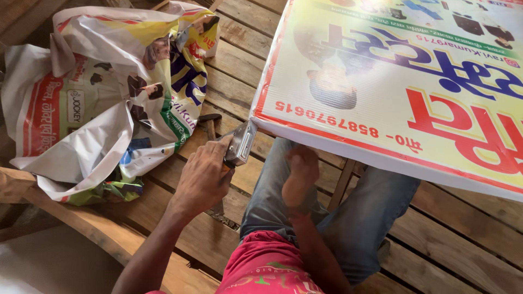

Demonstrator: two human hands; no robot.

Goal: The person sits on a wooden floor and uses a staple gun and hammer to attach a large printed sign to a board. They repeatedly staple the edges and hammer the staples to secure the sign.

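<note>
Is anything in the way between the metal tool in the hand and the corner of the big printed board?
Nothing visible. The left hand grips the metal stapler, whose nose sits right against the corner of the printed board. The right hand is under the board's edge, beside the tool, not in front of it.

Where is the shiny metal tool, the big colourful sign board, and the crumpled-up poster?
metal staple gun (240,142), head view, on its silver body by the board's corner.
printed sign board (392,81), head view, on its flat yellow face.
crumpled banner sheet (103,98), head view, on its middle folds, lying on the wooden planks.
</note>
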